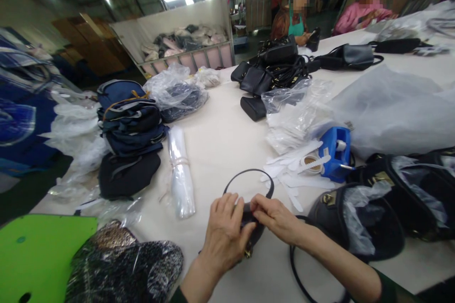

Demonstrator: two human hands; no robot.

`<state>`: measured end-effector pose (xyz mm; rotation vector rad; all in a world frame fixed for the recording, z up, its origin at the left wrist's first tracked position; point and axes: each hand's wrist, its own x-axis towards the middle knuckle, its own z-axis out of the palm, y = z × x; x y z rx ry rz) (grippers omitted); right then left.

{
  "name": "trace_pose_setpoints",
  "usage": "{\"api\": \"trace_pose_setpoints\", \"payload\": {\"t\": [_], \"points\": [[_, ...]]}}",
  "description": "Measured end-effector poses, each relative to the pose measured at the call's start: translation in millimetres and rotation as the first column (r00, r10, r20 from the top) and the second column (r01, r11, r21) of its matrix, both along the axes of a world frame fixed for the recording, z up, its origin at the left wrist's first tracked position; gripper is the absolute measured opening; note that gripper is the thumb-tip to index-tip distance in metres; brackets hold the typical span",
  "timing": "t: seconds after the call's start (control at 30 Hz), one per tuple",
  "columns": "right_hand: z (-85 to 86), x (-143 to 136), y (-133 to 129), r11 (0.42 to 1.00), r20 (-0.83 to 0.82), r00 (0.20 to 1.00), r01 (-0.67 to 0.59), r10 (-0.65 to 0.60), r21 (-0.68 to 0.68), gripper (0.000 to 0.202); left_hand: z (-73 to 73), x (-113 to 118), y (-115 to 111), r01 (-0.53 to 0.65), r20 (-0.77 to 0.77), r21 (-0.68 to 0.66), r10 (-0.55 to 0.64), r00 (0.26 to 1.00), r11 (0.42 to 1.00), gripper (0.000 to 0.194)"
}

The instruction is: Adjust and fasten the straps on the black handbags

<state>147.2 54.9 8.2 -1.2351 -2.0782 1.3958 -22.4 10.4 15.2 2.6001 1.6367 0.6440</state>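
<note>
My left hand [224, 234] and my right hand [276, 218] meet at the near middle of the white table [220, 142], both gripping a black bag strap [249, 173]. The strap curls up in a loop just beyond my fingers, and its folded part with a brass fitting is pinched between both hands. A second stretch of black strap [296, 274] runs under my right forearm toward a black handbag [359, 222] stuffed with clear plastic at the right.
A blue tape dispenser [336, 151] and white paper strips [295, 170] lie beyond my right hand. A rolled plastic bundle [180, 170] and stacked blue bags [130, 118] lie left. More black bags [270, 71] sit farther back, where two people work. A green board [39, 255] is near left.
</note>
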Motion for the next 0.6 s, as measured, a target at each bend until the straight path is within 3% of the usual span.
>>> {"api": "trace_pose_setpoints", "payload": {"t": [0.07,0.13,0.2,0.27,0.4,0.5,0.6], "points": [[-0.4,0.7,-0.5,1.000,0.013,1.000,-0.003,0.003,0.012,0.007,2.2,-12.9,0.4,-0.200,0.090,0.074,0.194,0.977,0.977,0.047],[1.1,0.0,-1.2,1.000,0.027,1.000,-0.007,0.006,0.025,0.008,-1.3,-24.0,2.5,-0.337,0.229,-0.132,0.360,0.905,0.932,0.052],[2.6,-1.1,-1.9,0.999,0.043,0.999,-0.008,0.007,0.039,0.008,-6.8,-31.0,5.2,-0.278,0.320,-0.433,0.434,0.842,0.858,0.039],[3.0,-2.1,-2.5,0.999,0.057,0.998,-0.011,0.008,0.050,0.009,-10.2,-33.6,6.5,-0.142,0.421,-0.574,0.439,0.794,0.807,0.021],[0.6,-2.7,-4.4,0.998,0.075,0.997,-0.012,0.008,0.058,0.010,-4.9,-29.3,7.0,-0.028,0.539,-0.588,0.418,0.731,0.808,0.023],[-1.6,-3.4,-4.7,0.998,0.080,0.997,0.000,-0.006,0.065,0.010,3.7,-23.9,12.4,0.001,0.492,-0.620,0.388,0.780,0.784,0.031],[-2.6,-3.8,-3.5,0.998,0.080,0.997,0.010,-0.015,0.065,0.009,6.8,-20.5,18.2,0.062,0.509,-0.586,0.307,0.804,0.808,0.030]]}}
